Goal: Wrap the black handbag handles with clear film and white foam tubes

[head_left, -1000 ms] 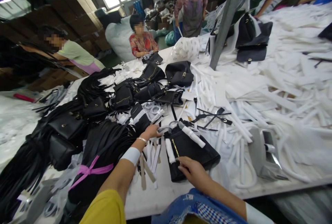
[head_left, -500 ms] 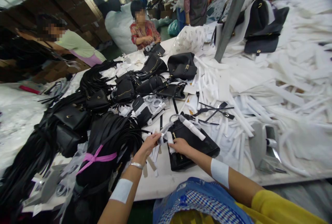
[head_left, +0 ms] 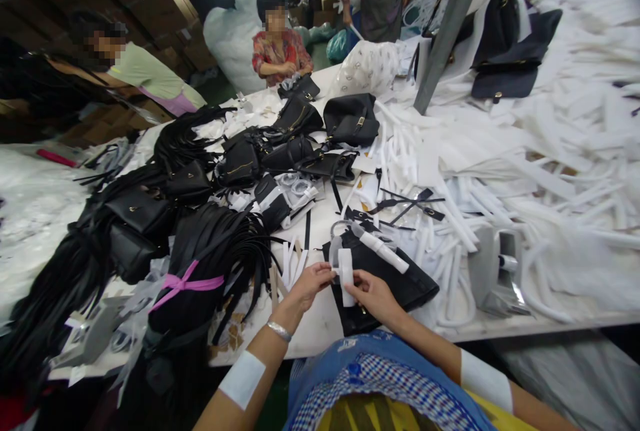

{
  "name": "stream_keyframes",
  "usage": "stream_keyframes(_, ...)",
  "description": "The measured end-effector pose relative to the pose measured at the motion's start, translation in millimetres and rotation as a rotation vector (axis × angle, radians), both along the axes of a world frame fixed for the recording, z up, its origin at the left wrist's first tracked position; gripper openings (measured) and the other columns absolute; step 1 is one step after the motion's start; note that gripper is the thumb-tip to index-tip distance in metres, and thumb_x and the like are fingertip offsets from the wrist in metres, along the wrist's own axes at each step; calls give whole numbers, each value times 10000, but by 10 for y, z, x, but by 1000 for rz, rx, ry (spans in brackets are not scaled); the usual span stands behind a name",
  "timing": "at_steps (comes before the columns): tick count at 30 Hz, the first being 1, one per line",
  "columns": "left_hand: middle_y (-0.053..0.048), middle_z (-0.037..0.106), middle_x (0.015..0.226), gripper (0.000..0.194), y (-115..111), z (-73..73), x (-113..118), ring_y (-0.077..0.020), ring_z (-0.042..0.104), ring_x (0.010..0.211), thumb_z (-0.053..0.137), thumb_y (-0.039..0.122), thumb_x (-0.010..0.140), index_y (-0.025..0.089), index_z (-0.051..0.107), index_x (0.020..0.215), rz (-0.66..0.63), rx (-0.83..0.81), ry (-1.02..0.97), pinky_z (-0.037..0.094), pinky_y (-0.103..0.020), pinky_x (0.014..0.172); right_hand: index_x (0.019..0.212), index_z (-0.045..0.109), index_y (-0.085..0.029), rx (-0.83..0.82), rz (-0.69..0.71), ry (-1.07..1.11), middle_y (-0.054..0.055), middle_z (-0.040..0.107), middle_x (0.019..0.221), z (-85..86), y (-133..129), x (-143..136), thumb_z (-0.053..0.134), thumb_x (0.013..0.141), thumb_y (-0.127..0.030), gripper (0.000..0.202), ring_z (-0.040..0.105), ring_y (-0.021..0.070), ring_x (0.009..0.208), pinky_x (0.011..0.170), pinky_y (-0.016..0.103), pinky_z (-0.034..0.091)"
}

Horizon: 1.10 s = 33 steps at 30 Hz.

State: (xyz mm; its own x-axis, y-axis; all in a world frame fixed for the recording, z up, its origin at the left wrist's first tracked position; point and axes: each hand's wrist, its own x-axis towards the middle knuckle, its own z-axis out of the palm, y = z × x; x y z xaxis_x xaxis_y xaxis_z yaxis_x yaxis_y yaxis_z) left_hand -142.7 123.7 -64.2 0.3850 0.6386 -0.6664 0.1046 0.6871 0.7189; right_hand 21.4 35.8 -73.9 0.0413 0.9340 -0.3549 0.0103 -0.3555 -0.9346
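A black handbag (head_left: pixel 407 278) lies flat on the table in front of me, one part of its handle sleeved in a white wrap (head_left: pixel 383 250). Over its left edge, a short white strip (head_left: pixel 345 278) stands between my hands. My right hand (head_left: pixel 373 294) pinches this strip from the right, thumb and fingers closed. My left hand (head_left: pixel 316 281) is closed at the strip's left side, its fingertips on a small, pale, see-through piece (head_left: pixel 335 264) whose kind is unclear. Part of the bag is hidden by my right hand and forearm.
Black straps tied with a pink band (head_left: pixel 193 283) lie at left, beside a grey tape dispenser (head_left: pixel 93 334). Another tape dispenser (head_left: pixel 497 271) stands at right. Several black bags (head_left: pixel 350 119) and white strips (head_left: pixel 457 218) cover the table. A metal post (head_left: pixel 443 38) rises behind; co-workers (head_left: pixel 280 51) are across.
Both hands have shifted right and nearer to me, with the white strip still in my right hand. The bag has turned slightly, and its lower edge sits closer to my body.
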Motion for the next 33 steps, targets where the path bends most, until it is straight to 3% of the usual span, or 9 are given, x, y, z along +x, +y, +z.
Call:
stream_keyframes(4,-28,668,735,358,-231,-117,177,-122,600,675,791,321,596,145,626,860,151,129,14,433,-244,687,1043,612,-158,10,-22,-22,32,675,796,34,-56,-12,569,819,-440,362,584,126,558,504,230,473)
stream_keyframes(8,-111,701,953,475,-297,-122,236,-191,638,884,787,351,610,142,631,1007,266,205,-19,444,-305,826,1029,583,-173,5,-44,-34,-5,628,707,-16,-10,-32,571,815,-438,341,568,116,506,458,218,455)
stream_keyframes(12,-152,695,1040,462,-256,-22,176,-251,617,1008,774,369,640,114,675,1012,236,223,-62,422,-370,923,971,584,-190,51,-29,-71,-38,581,629,-67,47,-34,613,787,-407,287,569,117,523,480,212,449)
stream_keyframes(16,-139,673,1129,437,-270,54,159,-248,603,1059,736,404,695,141,687,1040,225,206,-94,418,-369,952,900,584,-193,55,-39,-116,-40,590,608,-125,90,-47,624,775,-393,240,567,115,528,493,208,435)
stream_keyframes(23,-163,697,1065,501,-371,20,246,-259,637,1005,795,373,634,118,671,1047,332,173,-6,466,-365,890,881,544,-193,21,-19,-74,-42,600,573,-196,102,-67,623,772,-406,252,586,125,504,480,210,438)
stream_keyframes(28,-160,691,1087,463,-411,19,285,-245,637,1015,782,331,660,113,663,1051,378,244,-69,452,-363,928,1036,592,-185,42,30,-139,10,651,722,-112,72,30,609,779,-446,366,617,148,594,564,253,494)
stream_keyframes(31,-158,691,1087,410,-439,42,292,-241,636,1019,752,314,699,110,662,1044,392,280,-89,443,-371,949,967,672,-167,75,4,-223,63,666,837,-105,101,74,619,765,-474,372,627,178,726,667,279,503)
stream_keyframes(33,-160,684,1104,392,-462,58,277,-245,629,1032,734,304,719,111,659,1051,388,278,-103,442,-381,953,942,685,-148,20,18,-143,63,666,793,-129,133,65,618,759,-492,396,621,180,706,642,276,496)
